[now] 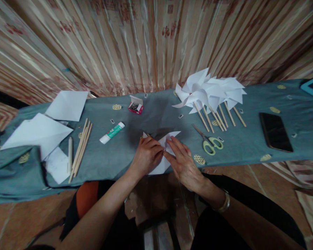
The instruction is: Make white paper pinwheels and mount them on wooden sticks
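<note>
A white sheet of paper [159,168] lies partly folded at the table's near edge, with a corner standing up beyond my fingers. My left hand [147,154] is closed, its fingers pinched on the paper's left side near the middle. My right hand [184,163] presses on the right side, thumb and fingers closed on the paper close to the left fingertips. The paper's centre is mostly covered by both hands. Just right of my right hand lie scissors [210,142] with green handles. A glue stick [112,132] rests to the left of my left hand.
Several paper pinwheels [211,92] on wooden sticks are heaped at the back right. A small red box [136,105] of dark pins stands open at the back. Leftward are wooden sticks [81,151] and white paper sheets [39,130]. A phone [275,132] lies at right.
</note>
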Motion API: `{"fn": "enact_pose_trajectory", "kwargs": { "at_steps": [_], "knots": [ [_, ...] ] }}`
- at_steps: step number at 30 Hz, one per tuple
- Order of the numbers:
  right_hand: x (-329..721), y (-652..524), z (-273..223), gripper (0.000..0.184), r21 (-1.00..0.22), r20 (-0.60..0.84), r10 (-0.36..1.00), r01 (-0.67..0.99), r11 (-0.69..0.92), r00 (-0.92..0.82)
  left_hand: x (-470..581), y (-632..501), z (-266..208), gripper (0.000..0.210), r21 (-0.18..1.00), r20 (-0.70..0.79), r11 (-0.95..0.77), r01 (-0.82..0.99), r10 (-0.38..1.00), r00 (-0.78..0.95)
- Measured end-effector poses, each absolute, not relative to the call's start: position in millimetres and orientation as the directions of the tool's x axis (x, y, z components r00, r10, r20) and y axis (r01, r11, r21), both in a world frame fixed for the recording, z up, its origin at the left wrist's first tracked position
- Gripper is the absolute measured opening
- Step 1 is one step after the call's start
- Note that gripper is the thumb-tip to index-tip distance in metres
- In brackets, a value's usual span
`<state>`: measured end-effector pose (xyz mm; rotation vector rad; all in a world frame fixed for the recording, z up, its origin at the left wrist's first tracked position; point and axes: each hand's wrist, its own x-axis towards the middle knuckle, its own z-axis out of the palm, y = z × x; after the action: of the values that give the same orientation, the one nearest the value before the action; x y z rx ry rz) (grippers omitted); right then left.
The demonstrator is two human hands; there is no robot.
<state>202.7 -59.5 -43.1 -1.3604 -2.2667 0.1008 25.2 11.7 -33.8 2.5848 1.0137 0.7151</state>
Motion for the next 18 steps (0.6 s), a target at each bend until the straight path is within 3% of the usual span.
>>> {"fn": "enact_pose_trajectory", "kwargs": {
  "at_steps": [8,18],
  "knots": [
    [202.4,-57.9,-39.3,0.034,-0.232,0.396,0.819,0.819,0.526,-0.414,25.5,12.4,-33.3,0.014,0.428,0.336,-0.72,0.546,0.688,0.644],
    [203.7,-57.6,-35.5,0.032,-0.272,0.397,0.83,0.813,0.515,-0.393,26.2,11.5,-31.8,0.013,0.412,0.337,-0.724,0.553,0.685,0.646]
  ]
}}
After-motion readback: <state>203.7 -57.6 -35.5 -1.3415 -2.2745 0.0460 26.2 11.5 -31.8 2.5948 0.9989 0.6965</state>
